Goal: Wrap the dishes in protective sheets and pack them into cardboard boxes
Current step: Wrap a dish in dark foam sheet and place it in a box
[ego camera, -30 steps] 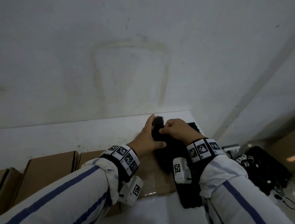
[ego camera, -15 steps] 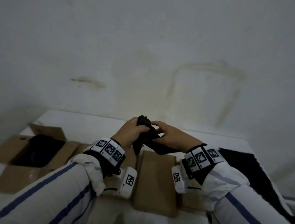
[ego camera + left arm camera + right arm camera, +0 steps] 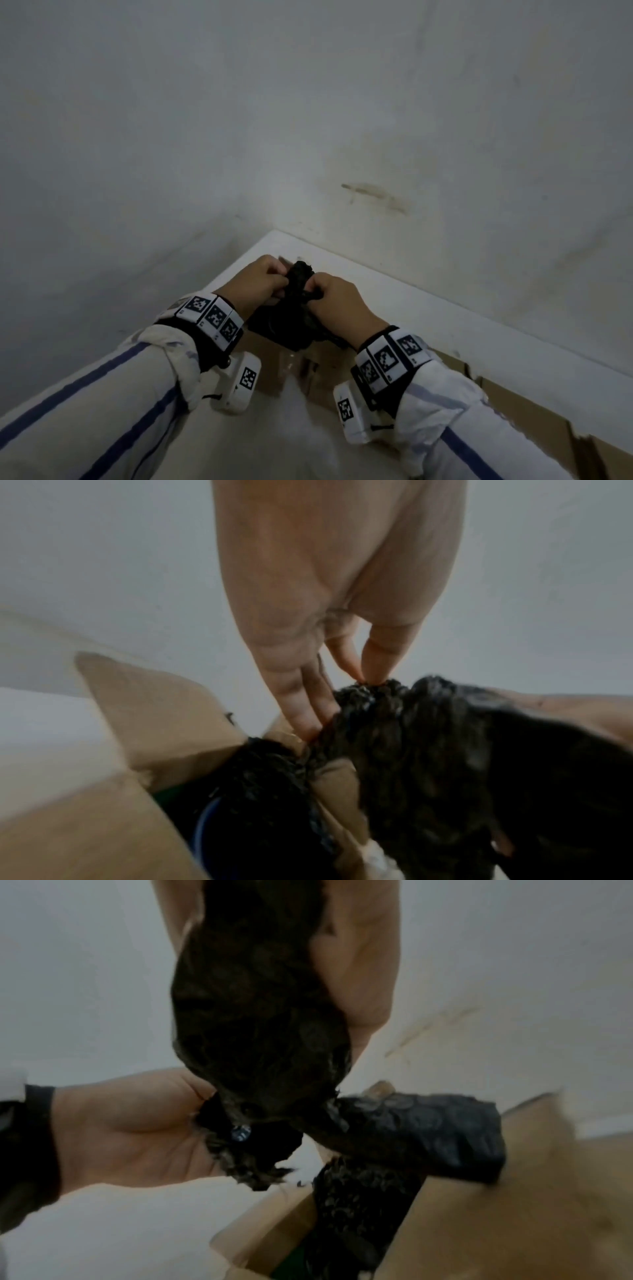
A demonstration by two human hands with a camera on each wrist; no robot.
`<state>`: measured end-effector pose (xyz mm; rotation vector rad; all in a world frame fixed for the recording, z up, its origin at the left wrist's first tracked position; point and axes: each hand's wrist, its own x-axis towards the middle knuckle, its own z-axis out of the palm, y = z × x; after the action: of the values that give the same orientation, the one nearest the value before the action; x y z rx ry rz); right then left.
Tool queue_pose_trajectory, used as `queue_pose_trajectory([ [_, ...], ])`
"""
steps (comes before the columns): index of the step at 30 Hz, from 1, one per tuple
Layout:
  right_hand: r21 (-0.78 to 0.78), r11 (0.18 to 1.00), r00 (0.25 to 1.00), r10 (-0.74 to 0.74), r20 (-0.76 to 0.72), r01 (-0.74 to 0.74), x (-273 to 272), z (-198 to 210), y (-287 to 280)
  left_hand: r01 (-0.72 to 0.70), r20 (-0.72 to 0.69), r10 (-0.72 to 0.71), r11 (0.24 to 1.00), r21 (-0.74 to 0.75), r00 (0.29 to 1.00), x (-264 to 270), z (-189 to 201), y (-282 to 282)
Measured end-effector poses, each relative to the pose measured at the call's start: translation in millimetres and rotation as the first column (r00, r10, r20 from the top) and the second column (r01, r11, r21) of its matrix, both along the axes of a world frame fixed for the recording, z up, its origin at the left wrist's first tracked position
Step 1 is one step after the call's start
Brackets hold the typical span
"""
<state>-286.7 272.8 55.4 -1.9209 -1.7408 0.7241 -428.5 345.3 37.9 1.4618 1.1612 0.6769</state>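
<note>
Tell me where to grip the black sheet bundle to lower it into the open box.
Probably grip the gathered neck at the top of the black sheet bundle, coming from both sides as the left hand and right hand do now. The sheet bunches narrow there, and the bulk hangs below over the cardboard box.

Left hand [image 3: 262, 281] and right hand [image 3: 337, 301] clenched, knuckles close together.

Box mouth [image 3: 164, 723] choked by black wrap [image 3: 411, 764] (flaps raised); bare tabletop [image 3: 394, 287] beyond; wall [image 3: 308, 120] close behind
</note>
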Motion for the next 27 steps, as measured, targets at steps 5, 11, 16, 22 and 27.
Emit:
queue_pose_trajectory([
  [5, -0.050, 0.991, 0.992, -0.122, -0.013, 0.122, -34.4, -30.5, 34.0, 0.208, -0.079, -0.213, 0.976, -0.065, 0.974, -27.8, -20.9, 34.9],
  [11, -0.226, 0.973, 0.996, 0.027, -0.085, -0.046, -60.0, -58.9, 47.3, 0.436, -0.525, -0.302, 0.887, 0.152, 0.796, -25.1, -34.8, 61.8],
  [16, -0.324, 0.938, 0.990, 0.139, 0.016, -0.127, -65.9, -68.1, 53.1, 0.621, -0.674, -0.373, 0.767, 0.164, 0.638, -19.0, -35.2, 74.6],
  [22, -0.382, 0.911, 0.967, 0.219, 0.131, -0.155, -63.6, -68.0, 58.6, 0.828, -0.874, -0.422, 0.559, -0.042, 0.240, -16.9, -29.9, 77.6],
  [27, -0.512, 0.830, 0.943, 0.317, 0.104, -0.223, -52.9, -49.1, 64.3, 0.858, -0.893, -0.442, 0.490, -0.156, 0.090, -17.1, -32.4, 85.0],
])
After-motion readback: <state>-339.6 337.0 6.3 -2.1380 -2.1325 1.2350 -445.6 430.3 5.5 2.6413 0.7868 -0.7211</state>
